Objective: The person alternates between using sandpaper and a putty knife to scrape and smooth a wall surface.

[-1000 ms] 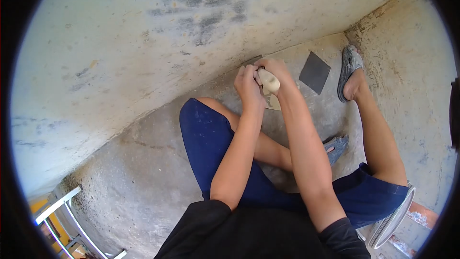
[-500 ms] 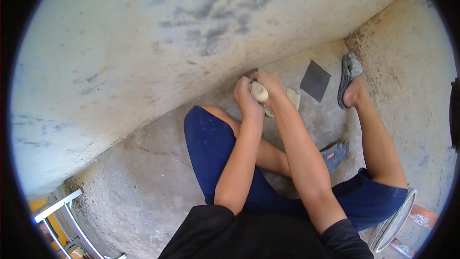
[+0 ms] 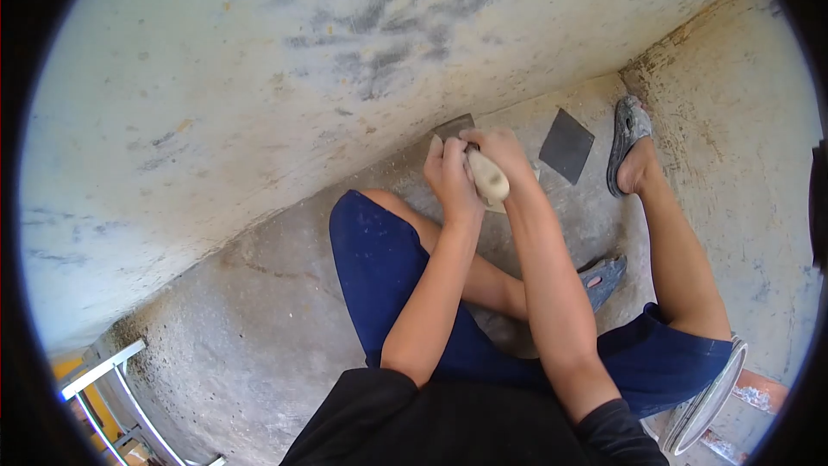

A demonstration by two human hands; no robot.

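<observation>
Both hands are together in front of me, near the foot of the wall. What looks like a putty knife, with a pale rounded handle and a flat grey blade, is between them. My left hand is closed against the handle's left side, and a small pale edge sticks up beside its fingers. My right hand wraps the tool from the right. The handle's butt points back toward me; the blade end lies close to the wall. Partly hidden beneath the hands is a pale flat piece on the floor.
A dark square sheet lies on the concrete floor. The wall bears dark patches. My sandaled feet are to the right, with a round bucket by my thigh. A metal frame stands at lower left.
The handle has tilted back toward me and slightly right, and more of the blade shows beyond my hands. My left hand's fingers have shifted, with a pale edge now showing beside them.
</observation>
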